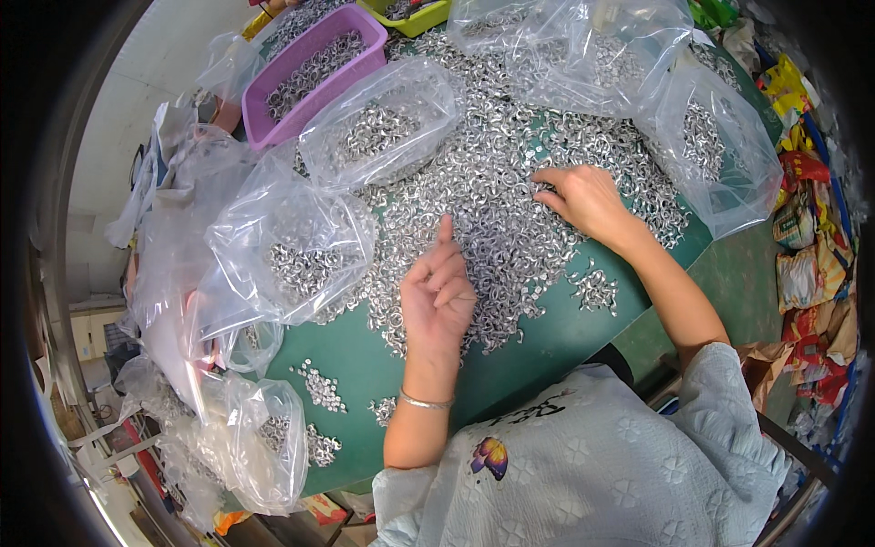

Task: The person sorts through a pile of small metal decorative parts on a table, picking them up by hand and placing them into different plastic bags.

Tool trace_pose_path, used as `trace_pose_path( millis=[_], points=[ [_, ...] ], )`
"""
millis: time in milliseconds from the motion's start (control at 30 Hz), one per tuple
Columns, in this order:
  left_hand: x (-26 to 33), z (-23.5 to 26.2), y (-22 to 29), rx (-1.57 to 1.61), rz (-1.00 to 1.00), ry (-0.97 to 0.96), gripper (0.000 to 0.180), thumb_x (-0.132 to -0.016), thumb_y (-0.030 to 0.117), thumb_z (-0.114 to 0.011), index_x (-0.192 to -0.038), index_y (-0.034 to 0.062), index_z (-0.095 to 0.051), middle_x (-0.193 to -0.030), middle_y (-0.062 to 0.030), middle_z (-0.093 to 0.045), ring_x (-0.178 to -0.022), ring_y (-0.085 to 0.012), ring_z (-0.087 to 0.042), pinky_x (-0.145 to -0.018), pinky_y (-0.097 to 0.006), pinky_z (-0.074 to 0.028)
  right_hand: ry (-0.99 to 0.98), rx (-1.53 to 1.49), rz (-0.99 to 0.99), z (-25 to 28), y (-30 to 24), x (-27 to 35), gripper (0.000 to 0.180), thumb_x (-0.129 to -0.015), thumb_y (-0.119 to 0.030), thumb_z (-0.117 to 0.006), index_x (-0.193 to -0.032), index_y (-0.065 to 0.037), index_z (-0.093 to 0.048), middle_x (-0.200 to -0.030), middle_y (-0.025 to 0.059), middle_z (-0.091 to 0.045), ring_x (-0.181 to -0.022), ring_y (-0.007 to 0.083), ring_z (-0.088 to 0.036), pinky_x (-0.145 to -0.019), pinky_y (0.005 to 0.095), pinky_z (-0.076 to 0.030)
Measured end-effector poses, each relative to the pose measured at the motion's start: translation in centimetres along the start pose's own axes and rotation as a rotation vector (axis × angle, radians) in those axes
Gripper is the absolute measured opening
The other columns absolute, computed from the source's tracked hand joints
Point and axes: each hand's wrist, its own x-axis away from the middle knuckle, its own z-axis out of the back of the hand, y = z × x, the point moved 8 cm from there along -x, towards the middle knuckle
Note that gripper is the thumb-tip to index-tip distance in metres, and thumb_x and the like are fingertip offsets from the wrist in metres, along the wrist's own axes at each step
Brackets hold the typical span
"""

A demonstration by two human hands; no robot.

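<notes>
A broad heap of small silvery curved metal pieces (497, 246) covers much of the green tabletop (365, 428). My left hand (437, 296) is over the near part of the heap, palm turned upward. Its index finger points away from me while the other fingers curl loosely; no piece shows in it. To the right, my right hand (588, 201) rests at the heap's edge, thumb and index finger apart at the metal pieces. Nothing can be made out between those two fingertips, and its remaining fingers are mostly hidden.
Clear plastic bags holding metal pieces lie around the heap, including one at left (305, 260) and one at right (706, 155). A purple basket (314, 73) and a yellow-green basket (410, 20) stand at the back. Colourful packaging (807, 246) piles up along the right.
</notes>
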Motion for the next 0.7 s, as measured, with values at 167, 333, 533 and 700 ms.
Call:
trace_pose_path(
  millis=[167, 333, 533, 700],
  points=[
    [0.7, 0.9, 1.9, -0.320, -0.285, 0.388, 0.024, -0.092, 0.003, -0.039, -0.115, -0.0005, -0.046, -0.076, -0.0019, -0.042, -0.057, -0.0050, -0.037, -0.040, -0.018, -0.027, -0.164, -0.167, -0.093, 0.6, 0.5, -0.4, 0.017, -0.077, -0.022, -0.064, -0.092, -0.013, -0.066, -0.071, 0.0112, -0.064, -0.069, 0.0280, -0.062, -0.062, 0.0394, -0.048],
    [-1.5, 0.2, 1.2, -0.274, -0.103, 0.184, 0.021, -0.092, 0.004, -0.041, -0.112, 0.0016, -0.046, -0.067, 0.0014, -0.036, -0.051, -0.0051, -0.031, -0.039, -0.018, -0.025, -0.044, -0.022, 0.063, -0.4, -0.1, -1.4, 0.019, -0.078, -0.021, -0.063, -0.096, -0.014, -0.066, -0.075, 0.0116, -0.065, -0.070, 0.0300, -0.061, -0.063, 0.0411, -0.047],
    [-0.6, 0.8, -0.2, -0.428, -0.080, 0.257, 0.023, -0.091, 0.009, -0.047, -0.114, 0.0044, -0.044, -0.068, 0.0018, -0.038, -0.049, -0.0036, -0.030, -0.036, -0.017, -0.023, -0.161, -0.160, 0.053, 0.5, -0.1, -1.7, 0.013, -0.077, -0.019, -0.064, -0.082, -0.007, -0.064, -0.063, 0.0090, -0.059, -0.061, 0.0262, -0.058, -0.057, 0.0385, -0.044],
    [0.9, 0.9, 0.0, -0.993, -0.217, 0.325, 0.020, -0.092, 0.012, -0.047, -0.106, -0.0008, -0.054, -0.070, -0.0009, -0.048, -0.048, -0.0043, -0.034, -0.038, -0.016, -0.023, 0.016, -0.745, -0.104, 1.0, 2.8, -0.7, 0.008, -0.077, -0.011, -0.061, -0.077, -0.004, -0.060, -0.057, -0.0055, -0.042, -0.056, 0.0031, -0.037, -0.051, 0.0211, -0.033]
  ],
)
